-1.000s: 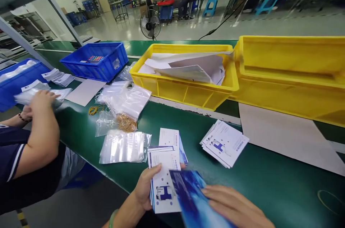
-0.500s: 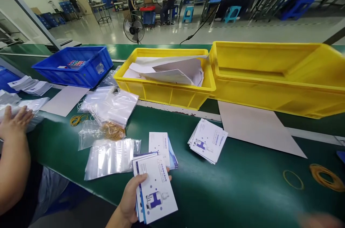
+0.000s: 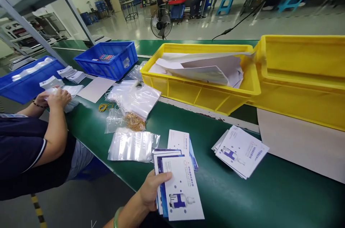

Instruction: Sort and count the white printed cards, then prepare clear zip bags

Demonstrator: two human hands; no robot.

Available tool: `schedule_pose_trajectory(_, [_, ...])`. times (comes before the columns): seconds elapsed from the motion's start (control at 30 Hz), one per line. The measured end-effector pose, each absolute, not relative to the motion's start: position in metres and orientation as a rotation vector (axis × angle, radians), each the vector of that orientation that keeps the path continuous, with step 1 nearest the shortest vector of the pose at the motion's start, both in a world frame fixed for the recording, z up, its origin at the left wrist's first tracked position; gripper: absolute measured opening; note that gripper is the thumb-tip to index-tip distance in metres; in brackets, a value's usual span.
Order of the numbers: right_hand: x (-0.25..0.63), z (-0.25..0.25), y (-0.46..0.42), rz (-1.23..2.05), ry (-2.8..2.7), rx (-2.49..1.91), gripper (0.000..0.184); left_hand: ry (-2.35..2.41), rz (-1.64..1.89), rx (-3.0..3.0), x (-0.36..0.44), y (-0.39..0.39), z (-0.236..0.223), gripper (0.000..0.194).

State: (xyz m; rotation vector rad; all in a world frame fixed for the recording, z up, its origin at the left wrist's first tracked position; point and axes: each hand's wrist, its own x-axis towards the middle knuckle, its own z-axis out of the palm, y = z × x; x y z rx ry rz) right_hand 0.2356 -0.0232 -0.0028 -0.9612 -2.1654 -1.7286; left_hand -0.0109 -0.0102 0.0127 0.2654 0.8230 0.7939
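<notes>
Bags, clear and flat, lie left; now the left hand, thumb pressed on top, pinches fanned cards over the green table's near edge, their Chinese lettering too small to read. Further right, a stack shows a similar bottle print; the right hand's fingers, I can't tell.

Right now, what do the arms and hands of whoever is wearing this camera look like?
The left hand is an ordinary human one, with no glove. A smooth, pale green bangle circles that arm near the wrist, and no sleeve shows on the short stretch of forearm in view. The right hand is out of the picture.
</notes>
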Motion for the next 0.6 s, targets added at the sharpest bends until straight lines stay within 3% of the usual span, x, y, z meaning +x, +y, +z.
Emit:
schedule_pose_trajectory(0.07, [0.221,0.007,-0.023,-1.344,-2.340,-1.118,0.034,0.793,0.786,0.303,-0.010,-0.012,0.015,0.052])
schedule_pose_trajectory(0.13, [0.203,0.018,-0.024,-0.413,-2.412,-1.402,0.037,0.776,0.770,0.333,-0.008,-0.014,0.016,0.053])
schedule_pose_trajectory(0.2, [0.187,0.027,-0.025,0.693,-2.041,-1.528,0.035,0.775,0.750,0.341,-0.007,-0.016,0.015,0.054])
schedule_pose_trajectory(0.27, [0.182,0.032,-0.025,1.272,-1.517,-1.483,0.037,0.782,0.729,0.320,-0.006,-0.017,0.013,0.053])
schedule_pose_trajectory(0.33, [0.195,0.036,-0.023,1.419,-1.194,-1.481,0.039,0.766,0.711,0.276,-0.006,-0.016,0.011,0.049])
schedule_pose_trajectory(0.43, [0.241,0.039,-0.009,1.342,-0.876,-1.569,0.043,0.613,0.703,0.201,-0.007,-0.010,0.013,0.051])
schedule_pose_trajectory(0.53, [0.286,0.035,0.009,1.051,-0.737,-1.805,0.055,0.490,0.726,0.163,-0.009,-0.002,0.018,0.052])
schedule_pose_trajectory(0.6, [0.298,0.025,0.016,0.647,-0.941,-2.058,0.066,0.502,0.719,0.146,-0.011,0.001,0.018,0.048])
